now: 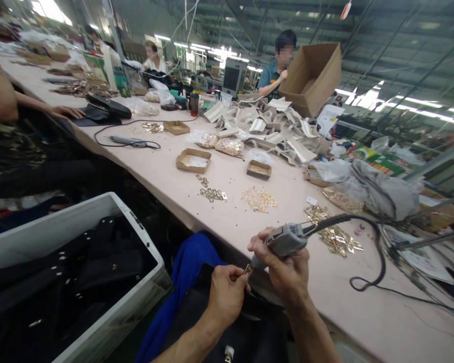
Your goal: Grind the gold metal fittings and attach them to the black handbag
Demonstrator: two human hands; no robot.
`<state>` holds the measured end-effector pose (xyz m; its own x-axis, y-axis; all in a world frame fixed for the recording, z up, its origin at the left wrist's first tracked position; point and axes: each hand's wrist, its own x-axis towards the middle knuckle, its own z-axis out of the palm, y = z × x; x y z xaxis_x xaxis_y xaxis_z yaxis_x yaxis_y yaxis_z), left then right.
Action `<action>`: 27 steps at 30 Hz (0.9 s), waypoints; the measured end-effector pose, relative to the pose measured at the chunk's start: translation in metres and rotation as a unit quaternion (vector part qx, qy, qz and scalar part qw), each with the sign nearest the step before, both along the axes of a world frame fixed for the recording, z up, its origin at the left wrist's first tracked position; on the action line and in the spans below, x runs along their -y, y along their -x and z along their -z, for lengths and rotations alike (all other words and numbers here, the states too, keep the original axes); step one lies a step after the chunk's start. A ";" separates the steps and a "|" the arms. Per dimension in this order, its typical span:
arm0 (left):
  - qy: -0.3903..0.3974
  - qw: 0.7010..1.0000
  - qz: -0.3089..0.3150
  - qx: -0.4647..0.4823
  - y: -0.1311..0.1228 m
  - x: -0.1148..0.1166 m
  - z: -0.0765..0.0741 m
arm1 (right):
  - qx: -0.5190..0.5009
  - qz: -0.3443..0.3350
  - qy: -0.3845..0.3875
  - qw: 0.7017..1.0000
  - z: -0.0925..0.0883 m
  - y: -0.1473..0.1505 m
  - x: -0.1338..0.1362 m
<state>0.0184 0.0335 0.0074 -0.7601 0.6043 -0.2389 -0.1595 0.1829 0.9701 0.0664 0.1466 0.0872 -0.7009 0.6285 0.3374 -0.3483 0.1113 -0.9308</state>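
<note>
My left hand [227, 291] pinches a small gold metal piece [247, 271] between thumb and fingers, above a black leather item [191, 322] that lies over my lap. Wrapped round a grey corded power tool [286, 240], my right hand [287, 269] holds it just right of the gold piece, over the table's front edge. The tool's front end points down and left towards my left hand; its tip is hard to make out. A gold clasp [229, 354] shows on the black leather near the bottom of the view.
Loose gold parts [259, 199], gold plates [338, 240] and small cardboard trays [193, 160] are on the pink table [166, 176]. A white crate [109, 322] of black leather items stands left. Across the table, a person tips a cardboard box [312, 78] over pale pieces [268, 123]. The tool's cable loops right.
</note>
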 end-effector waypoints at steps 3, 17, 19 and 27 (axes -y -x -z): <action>-0.020 1.000 -0.001 0.000 0.000 0.000 0.007 | 0.047 -0.014 -0.048 0.998 0.002 -0.001 0.001; -0.041 0.999 0.011 0.004 0.007 -0.005 0.031 | -0.177 -0.092 0.036 0.979 -0.043 -0.020 -0.039; -0.053 0.999 0.007 0.002 0.008 -0.005 0.034 | -0.207 0.004 0.078 0.975 -0.049 -0.016 -0.075; -0.062 0.997 -0.031 0.043 0.008 -0.004 0.026 | -0.196 0.211 0.380 0.879 0.008 0.001 -0.213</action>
<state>0.0108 0.0374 -0.0182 -0.7760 0.5868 -0.2312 -0.2510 0.0489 0.9667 0.0653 0.3595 0.0793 -0.2744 0.9531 -0.1276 -0.7363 -0.2936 -0.6096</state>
